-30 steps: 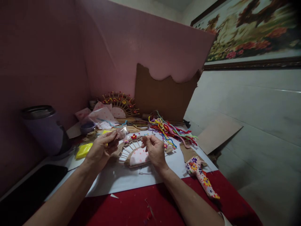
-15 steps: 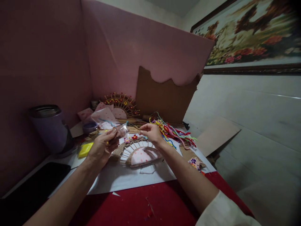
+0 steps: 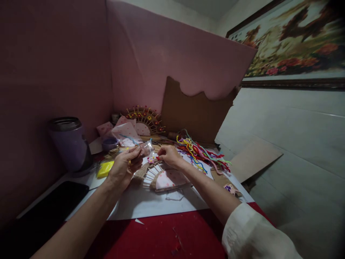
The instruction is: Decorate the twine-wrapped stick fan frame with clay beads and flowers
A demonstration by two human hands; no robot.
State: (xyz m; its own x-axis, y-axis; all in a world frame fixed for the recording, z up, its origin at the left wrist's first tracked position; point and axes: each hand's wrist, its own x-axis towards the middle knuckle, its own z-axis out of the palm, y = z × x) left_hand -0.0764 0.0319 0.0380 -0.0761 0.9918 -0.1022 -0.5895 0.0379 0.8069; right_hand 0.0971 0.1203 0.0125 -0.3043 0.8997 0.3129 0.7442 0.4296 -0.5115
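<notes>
My left hand (image 3: 128, 164) is closed on a small clear plastic bag (image 3: 147, 147), held above the left end of a fan-shaped craft piece. That piece has a half-round centre of pink dotted cloth (image 3: 169, 178), thin sticks spreading outward and a twine-covered rim. My right hand (image 3: 169, 157) is over the rim, its fingertips pinched beside a small red flower (image 3: 157, 158); whatever they hold is too small to make out. A pink flower sits just left of the red one.
Fuzzy coloured stems (image 3: 199, 153) lie at the right. Behind stand a finished fan piece (image 3: 142, 117) and brown cardboard (image 3: 196, 111). A purple tumbler (image 3: 70, 144), a yellow packet (image 3: 105, 169) and a black phone-like slab (image 3: 56, 201) are at the left.
My right hand has moved from above the sticks down and left to the red flower on the rim. My left hand still holds the bag. The whole view has shifted slightly.
</notes>
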